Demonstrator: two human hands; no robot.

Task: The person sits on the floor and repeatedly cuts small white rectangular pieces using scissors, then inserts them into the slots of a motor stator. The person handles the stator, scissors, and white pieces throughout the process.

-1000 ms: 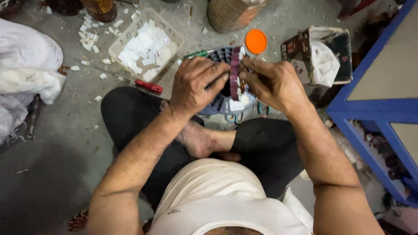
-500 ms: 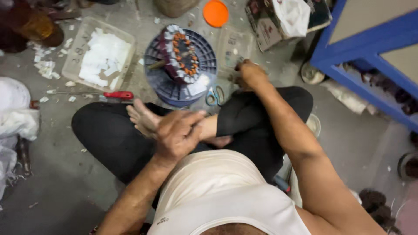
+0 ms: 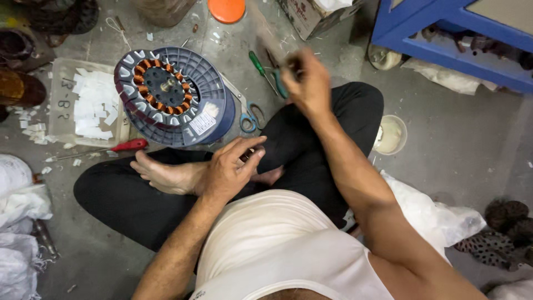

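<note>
I sit cross-legged on a concrete floor. A motor stator (image 3: 162, 88) with copper windings lies on top of a blue spool (image 3: 214, 108) in front of my knees. My left hand (image 3: 229, 169) rests on my bare foot (image 3: 164, 175) with the fingers bent. Something small and dark shows at its fingertips, but I cannot tell if it is held. My right hand (image 3: 306, 82) is lifted over my right knee, blurred, closed on a thin brown stick (image 3: 272, 47). Just left of that hand lie a green-handled screwdriver (image 3: 257, 63) and blue-handled scissors (image 3: 251, 115).
A clear tray of white paper slips (image 3: 91, 105) and a red-handled screwdriver (image 3: 126, 146) lie left of the spool. An orange lid (image 3: 226, 9) and cardboard box (image 3: 311, 15) sit beyond. A blue shelf frame (image 3: 455, 30) stands right, with a white cup (image 3: 391, 135) and plastic bag (image 3: 436, 216).
Both hands have left the stator. My left hand dropped to my foot. My right hand reached to the right of the spool and now lifts with a stick in it.
</note>
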